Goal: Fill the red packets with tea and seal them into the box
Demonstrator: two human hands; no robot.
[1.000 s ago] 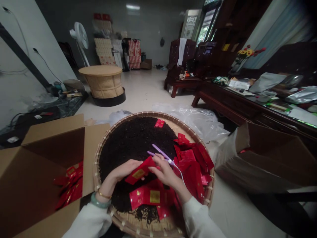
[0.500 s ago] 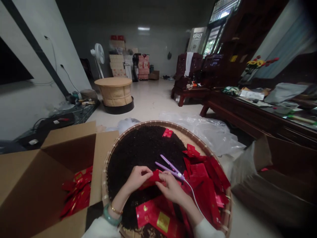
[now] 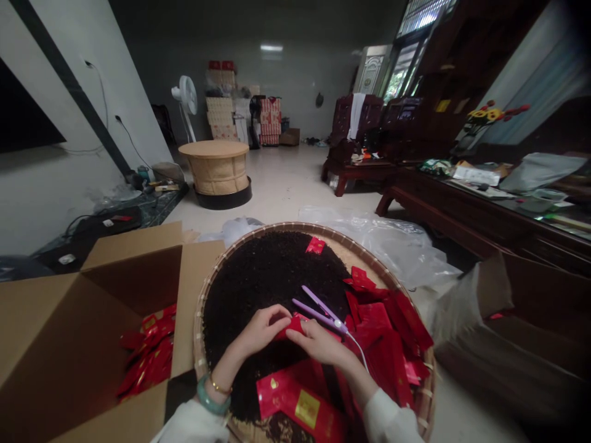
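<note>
My left hand point(image 3: 264, 329) and my right hand point(image 3: 316, 340) meet over a round woven tray point(image 3: 200, 332), both closed on one small red packet point(image 3: 292, 326). Much of that packet is hidden by my fingers. Dark loose tea leaves point(image 3: 258, 277) cover the tray's left and middle. Just beyond my right hand lies a purple hair straightener point(image 3: 325, 311), its arms apart and its white cord running under my forearm. Red packets with gold labels point(image 3: 295, 397) lie below my hands. More red packets point(image 3: 383, 326) are heaped along the tray's right side, and a single packet point(image 3: 316, 245) rests at the far edge.
At the left stands an open cardboard box point(image 3: 133, 271) with red packets point(image 3: 150, 357) inside. Another open box point(image 3: 530, 320) is at the right. Clear plastic sheeting point(image 3: 378, 237) lies behind the tray. Farther off are a round bamboo stand point(image 3: 217, 166) and a dark wooden table point(image 3: 438, 209).
My hands have turned the packet from a slanted, label-showing position to one mostly covered by my fingers, and drawn close together around its top. The view has shifted left, so everything appears farther right.
</note>
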